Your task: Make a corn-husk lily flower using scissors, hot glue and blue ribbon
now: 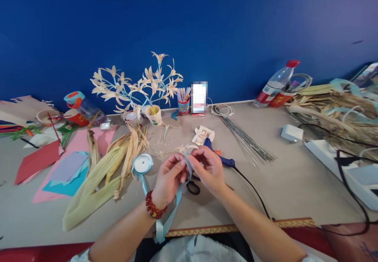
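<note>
My left hand [171, 176], with a red bead bracelet [155, 206] at its wrist, is closed in a pinch on a light blue ribbon [178, 199]. My right hand [208, 168] pinches the same ribbon close beside it, fingertips nearly touching. A pale petal-like piece [180, 149] shows just beyond the fingers; whether a hand holds it too I cannot tell. The ribbon hangs below the left hand in a loop near the table edge and leads to its spool [142, 163]. Black scissor handles [193, 187] lie partly hidden under my hands.
Past my right hand lies a blue glue gun [226, 161] with a trailing cord. Corn husks [94, 187] and coloured paper [38, 161] lie left. Behind stand husk flowers [147, 87] in a paper cup [153, 116]. Wires [249, 138], a bottle [273, 87] and a power strip [342, 171] are right.
</note>
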`<state>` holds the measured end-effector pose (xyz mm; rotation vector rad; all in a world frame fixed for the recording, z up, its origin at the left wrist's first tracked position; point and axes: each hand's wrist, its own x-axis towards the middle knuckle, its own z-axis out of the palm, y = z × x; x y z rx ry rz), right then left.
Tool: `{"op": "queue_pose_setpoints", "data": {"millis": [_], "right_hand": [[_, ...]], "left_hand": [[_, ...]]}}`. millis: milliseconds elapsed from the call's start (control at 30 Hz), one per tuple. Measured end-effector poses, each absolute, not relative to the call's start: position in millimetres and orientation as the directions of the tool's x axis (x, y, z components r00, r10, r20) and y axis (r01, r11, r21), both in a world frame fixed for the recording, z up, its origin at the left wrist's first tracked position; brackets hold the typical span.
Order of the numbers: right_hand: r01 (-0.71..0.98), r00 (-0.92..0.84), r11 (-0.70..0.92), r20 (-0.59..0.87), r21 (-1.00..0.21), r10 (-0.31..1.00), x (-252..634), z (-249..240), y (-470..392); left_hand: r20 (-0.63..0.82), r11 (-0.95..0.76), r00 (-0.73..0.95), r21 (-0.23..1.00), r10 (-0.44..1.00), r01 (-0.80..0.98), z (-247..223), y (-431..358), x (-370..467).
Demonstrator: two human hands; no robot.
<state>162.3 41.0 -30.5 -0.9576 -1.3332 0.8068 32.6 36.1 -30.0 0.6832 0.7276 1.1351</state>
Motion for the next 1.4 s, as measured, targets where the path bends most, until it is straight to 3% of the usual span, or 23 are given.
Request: {"op": "queue_pose_setpoints", "data": {"millis": [467,833,1000,1400], "right_hand": [[-0.045,0.017,0.313,0.313,-0.949,0.950,165,-27,43],[-0.039,0.001,0.327,0.328,-0.944,0.945,170,-26,45],[-0.137,-0.051,0.295,0.304,-0.946,0.951,170,-24,44],[-0.151,-0.045,0.280,0.290,-0.948,0.956,169,-21,44]], "left_hand": [[-0.175,0.301,0.274,0.788,0.946,-0.538,-29,35,31],[-0.142,0.283,0.290,0.799,0.946,-0.531,-30,34,31],[-0.148,0.296,0.300,0.786,0.942,-0.542,-31,35,31],[-0.079,0.200,0.253,0.844,0.964,-0.498,-39,33,32]]}}
